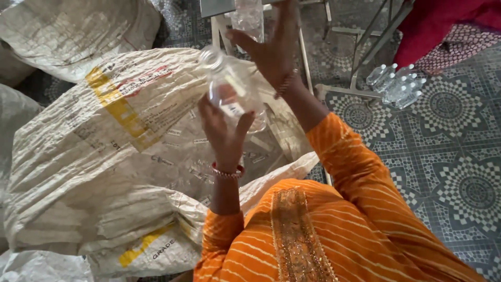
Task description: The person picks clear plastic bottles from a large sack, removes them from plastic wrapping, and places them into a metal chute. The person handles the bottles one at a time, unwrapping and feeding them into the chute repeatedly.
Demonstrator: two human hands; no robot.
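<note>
Nearest the camera, at 6 o'clock, lies the person's orange striped tunic (pixel 313 235), soft cloth with a gold embroidered band down its middle. From it the left hand (pixel 225 128) rises, a beaded bracelet at the wrist, its fingers curled around the lower part of a clear plastic bottle (pixel 229 86). The bottle is thin-walled, glossy and cylindrical, tilted with its neck toward 11 o'clock; it sits in the middle of the view, just above the left hand. The right hand (pixel 274 44) reaches farther out, toward 12 o'clock, fingers spread and loose, gripping nothing; the thumb points toward the bottle's neck, and whether it touches cannot be told.

Behind and to 9 o'clock of the hands slumps a large white woven plastic sack (pixel 104 156), creased and coarse, with a yellow stripe and faded print. Another such sack (pixel 73 28) lies at 10 o'clock.

At 2 o'clock a cluster of small clear capped bottles (pixel 396 83) rests on the patterned grey and white tiled floor (pixel 459 172), beside the thin legs of a metal frame (pixel 360 57). Red cloth (pixel 443 21) shows at 1 o'clock.
</note>
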